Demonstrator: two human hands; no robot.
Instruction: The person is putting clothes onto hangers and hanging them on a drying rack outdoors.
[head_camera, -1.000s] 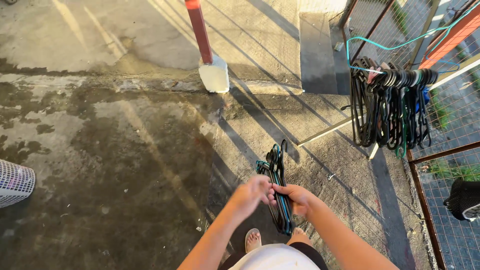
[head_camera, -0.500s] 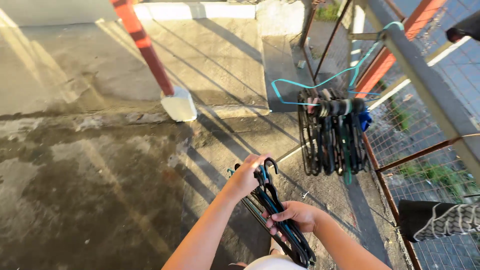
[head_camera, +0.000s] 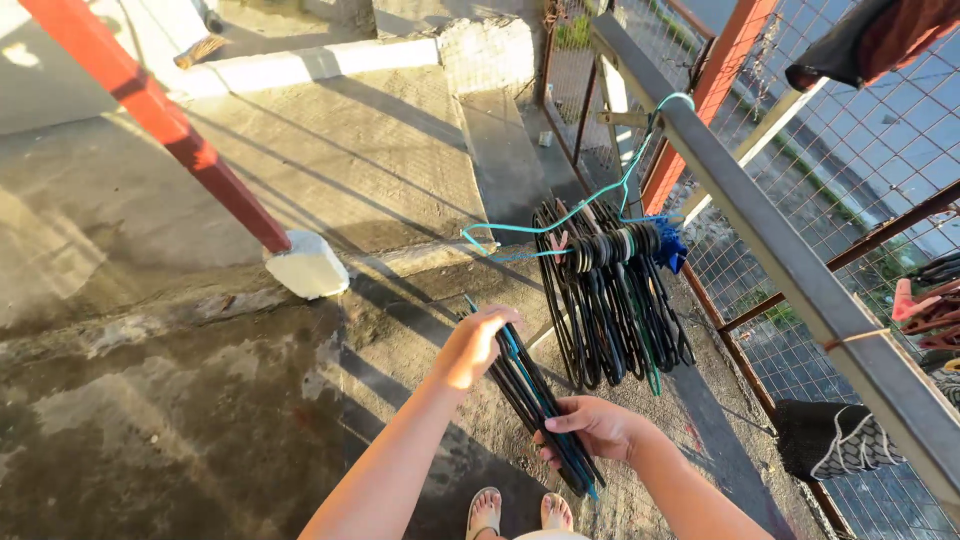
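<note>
My left hand (head_camera: 470, 347) has slid up to clamp its fingers on the top of the hanger bundle (head_camera: 535, 400), my right hand (head_camera: 592, 428) still gripping lower, now nearer the hung hangers (head_camera: 610, 300) by the railing (head_camera: 790, 270).

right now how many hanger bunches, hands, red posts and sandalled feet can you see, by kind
hanger bunches: 2, the held bunch and the hanging bunch
hands: 2, left hand and right hand, both gripping the held bunch
red post: 1
sandalled feet: 2
total: 7
</note>
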